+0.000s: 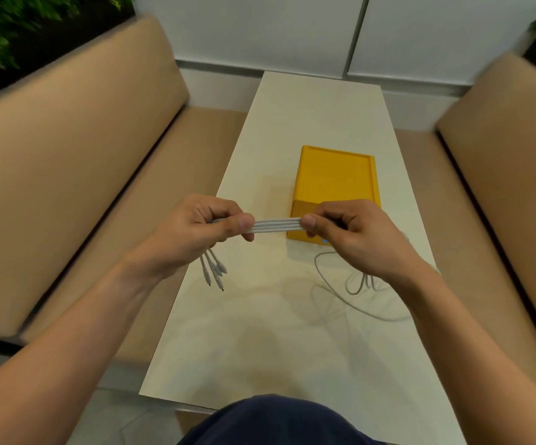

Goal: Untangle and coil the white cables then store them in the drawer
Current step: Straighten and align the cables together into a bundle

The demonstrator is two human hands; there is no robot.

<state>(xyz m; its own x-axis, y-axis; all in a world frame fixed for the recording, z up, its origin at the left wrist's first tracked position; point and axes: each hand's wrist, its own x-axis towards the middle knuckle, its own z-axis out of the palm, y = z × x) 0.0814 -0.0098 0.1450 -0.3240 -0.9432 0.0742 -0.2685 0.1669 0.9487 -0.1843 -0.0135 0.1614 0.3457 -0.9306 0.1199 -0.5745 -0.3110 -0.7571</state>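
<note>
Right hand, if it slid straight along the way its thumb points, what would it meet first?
Probably the left hand, which pinches the same white cables the right hand holds; only bare cable lies between them.

Both bare forearms stretch forward from the lower corners, and the hands are near each other in the middle. The left hand has curled fingers, with its thumb pressing on top of the white cables. The right hand pinches the same cables between thumb and curled fingers
</note>
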